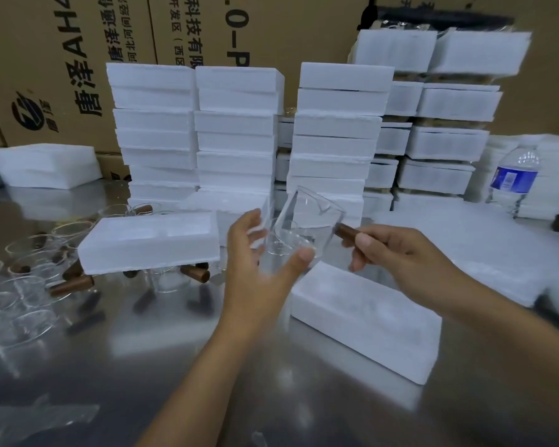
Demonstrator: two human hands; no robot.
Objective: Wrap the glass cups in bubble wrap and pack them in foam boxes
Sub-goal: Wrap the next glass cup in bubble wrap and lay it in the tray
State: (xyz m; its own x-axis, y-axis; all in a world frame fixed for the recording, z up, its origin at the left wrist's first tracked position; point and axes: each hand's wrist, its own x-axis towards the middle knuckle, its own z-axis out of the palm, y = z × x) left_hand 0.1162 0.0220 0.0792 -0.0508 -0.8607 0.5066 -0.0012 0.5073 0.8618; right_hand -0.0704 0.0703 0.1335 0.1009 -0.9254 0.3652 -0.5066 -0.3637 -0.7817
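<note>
Loose cups [29,285] crowd the tabletop [142,366] at left. At centre, the left hand [259,262] spreads under the tilted glass cup [304,227]. The right hand [388,250] pinches its wooden handle [347,233]. Best to steady the base before wrapping. A foam box [365,321] waits at lower right.

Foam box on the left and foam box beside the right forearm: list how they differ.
The left foam box rests on glass cups, raised off the steel table; the right foam box lies flat on that table. The left foam box runs straight across the view; the right foam box sits diagonally. Both are white and rectangular.
</note>
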